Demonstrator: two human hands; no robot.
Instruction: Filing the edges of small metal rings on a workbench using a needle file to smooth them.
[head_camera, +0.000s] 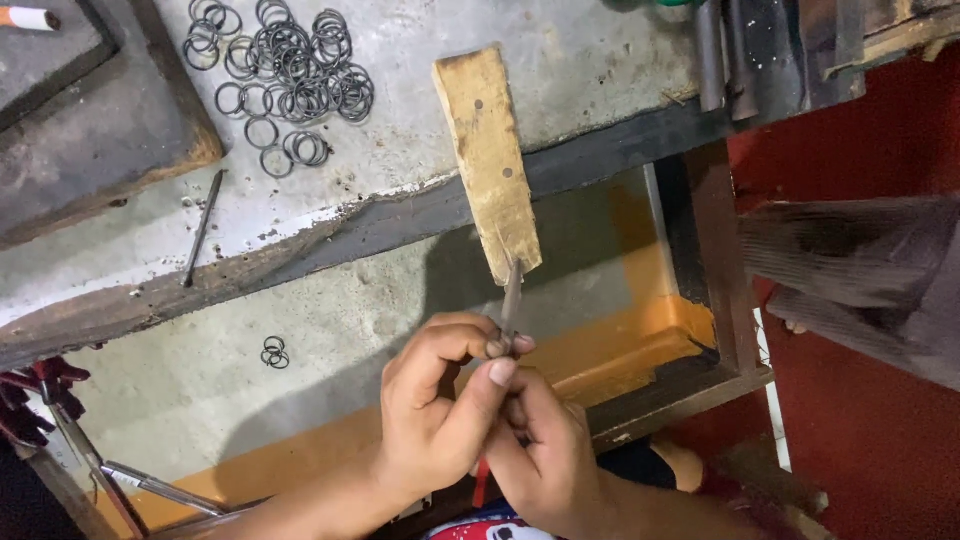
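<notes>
My left hand (435, 405) and my right hand (545, 450) are pressed together below a wooden bench peg (490, 160) that sticks out from the workbench edge. My left thumb and forefinger pinch something small at the fingertips; it is too small to make out. My right hand grips a thin metal tool (511, 295) whose tip rests against the lower end of the peg. A heap of dark wire rings (285, 70) lies on the grey benchtop (400, 130) above and to the left of the peg.
A thin metal rod (203, 228) lies on the benchtop at the left. A few loose rings (274, 352) sit in the orange-edged tray (620, 345) under the bench. Pliers with red handles (70, 430) lie at lower left. Metal bars (730, 50) rest at upper right.
</notes>
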